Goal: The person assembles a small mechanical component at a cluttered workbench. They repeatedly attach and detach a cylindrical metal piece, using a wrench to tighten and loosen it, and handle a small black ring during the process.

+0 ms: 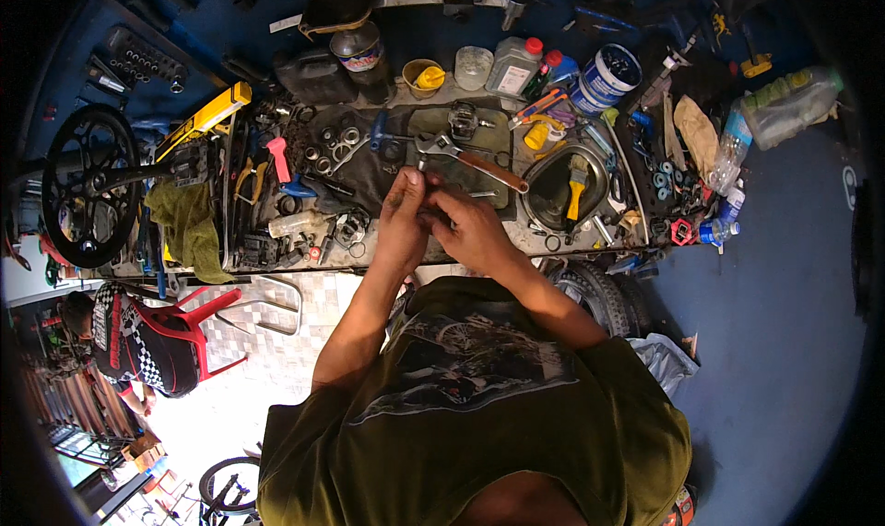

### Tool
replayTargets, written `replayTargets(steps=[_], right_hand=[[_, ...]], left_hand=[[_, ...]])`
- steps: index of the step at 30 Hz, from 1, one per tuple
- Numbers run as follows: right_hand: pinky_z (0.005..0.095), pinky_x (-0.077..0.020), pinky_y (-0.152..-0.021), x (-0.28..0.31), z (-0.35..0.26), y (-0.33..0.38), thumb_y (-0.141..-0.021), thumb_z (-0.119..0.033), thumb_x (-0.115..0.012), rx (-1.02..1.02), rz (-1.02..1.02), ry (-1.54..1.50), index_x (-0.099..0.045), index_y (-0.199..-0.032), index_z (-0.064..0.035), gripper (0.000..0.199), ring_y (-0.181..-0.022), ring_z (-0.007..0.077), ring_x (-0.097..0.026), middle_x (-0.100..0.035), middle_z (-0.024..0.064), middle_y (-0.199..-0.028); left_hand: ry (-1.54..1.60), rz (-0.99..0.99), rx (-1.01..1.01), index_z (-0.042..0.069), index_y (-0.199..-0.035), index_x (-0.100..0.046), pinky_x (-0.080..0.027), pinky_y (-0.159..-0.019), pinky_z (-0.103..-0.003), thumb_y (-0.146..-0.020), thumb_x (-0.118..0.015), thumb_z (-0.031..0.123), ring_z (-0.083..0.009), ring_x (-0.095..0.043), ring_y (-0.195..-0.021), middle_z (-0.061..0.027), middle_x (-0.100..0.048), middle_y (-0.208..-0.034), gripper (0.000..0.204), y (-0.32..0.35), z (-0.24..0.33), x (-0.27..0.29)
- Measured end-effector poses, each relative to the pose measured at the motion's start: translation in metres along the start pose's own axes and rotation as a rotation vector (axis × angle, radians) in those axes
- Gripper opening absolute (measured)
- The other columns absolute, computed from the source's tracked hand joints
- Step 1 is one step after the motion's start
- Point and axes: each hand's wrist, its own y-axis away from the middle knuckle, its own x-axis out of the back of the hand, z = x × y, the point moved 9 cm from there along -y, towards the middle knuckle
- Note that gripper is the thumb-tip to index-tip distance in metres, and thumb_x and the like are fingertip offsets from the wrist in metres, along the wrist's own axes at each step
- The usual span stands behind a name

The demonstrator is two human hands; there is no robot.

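Both my hands meet over the near edge of a cluttered workbench. My left hand (402,217) is closed, thumb up, around a small shiny metal piece (422,165) whose tip sticks out above the fingers; its kind cannot be made out. Fingertips of my right hand (472,231) are bent and pressed together close beside the left one, and what they pinch is hidden. Just beyond lies an adjustable wrench (438,145) with a brown handle. A blue-handled tool (378,130) and a metal bike part (466,118) lie farther back on a dark mat.
At right, a metal basin (604,189) holds a yellow-handled brush (576,189). Bottles and a blue-white tub (608,76) line the back. A crankset with chainring (90,185) and a green rag (189,226) are at left. Another person (147,342) sits on a red chair behind.
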Motion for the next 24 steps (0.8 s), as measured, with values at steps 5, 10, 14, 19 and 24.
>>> replayTargets(steps=[5,10,14,19,24], right_hand=[[0.0305,-0.0514,-0.069,-0.015,0.055,0.037,-0.098,-0.005,-0.053,-0.201,-0.253,-0.308,-0.049,-0.111,-0.0056,0.013,-0.079,0.0155,-0.063,-0.064,0.0062,-0.093],[0.0256,-0.0483,-0.068,0.014,0.077,0.024,-0.098,-0.013,-0.059,-0.384,-0.062,-0.606,-0.054,-0.115,-0.0027,0.021,-0.078,0.0092,-0.058,-0.061,0.0041,-0.094],[0.0281,-0.0506,-0.072,0.029,0.051,-0.004,-0.095,-0.019,-0.066,-0.274,0.041,-0.338,-0.064,-0.107,0.0005,0.023,-0.081,0.0119,-0.062,-0.067,0.0063,-0.092],[0.0320,-0.0516,-0.079,0.030,0.061,-0.003,-0.094,-0.022,-0.067,-0.191,0.103,-0.163,-0.067,-0.102,-0.0009,0.022,-0.087,0.0180,-0.067,-0.071,0.0102,-0.092],[0.0254,-0.0484,-0.072,0.040,0.072,0.001,-0.095,-0.013,-0.068,-0.179,0.171,-0.109,-0.064,-0.100,-0.0003,0.015,-0.077,0.0074,-0.059,-0.067,0.0043,-0.085]], left_hand=[[-0.589,0.104,-0.329,0.006,-0.104,-0.063,-0.045,-0.072,-0.025,-0.104,-0.056,0.028,-0.0082,-0.052,-0.082,0.0009,-0.062,-0.092,0.023,0.003,0.022,0.024],[-0.802,-0.006,-0.299,0.002,-0.104,-0.067,-0.048,-0.072,-0.031,-0.094,-0.069,0.020,-0.0176,-0.062,-0.079,-0.0064,-0.066,-0.090,0.021,0.005,0.011,0.029],[-1.117,-0.103,-0.331,0.000,-0.102,-0.069,-0.051,-0.074,-0.035,-0.088,-0.075,0.021,-0.0265,-0.067,-0.086,-0.0134,-0.068,-0.096,0.025,0.010,0.021,-0.001],[-1.122,-0.148,-0.337,0.002,-0.103,-0.071,-0.053,-0.073,-0.037,-0.085,-0.078,0.026,-0.0290,-0.069,-0.084,-0.0131,-0.070,-0.095,0.030,0.001,0.029,-0.003],[-1.194,0.305,-0.259,0.003,-0.097,-0.073,-0.054,-0.077,-0.037,-0.090,-0.071,0.033,-0.0322,-0.071,-0.086,-0.0168,-0.073,-0.087,0.031,-0.072,0.075,0.084]])
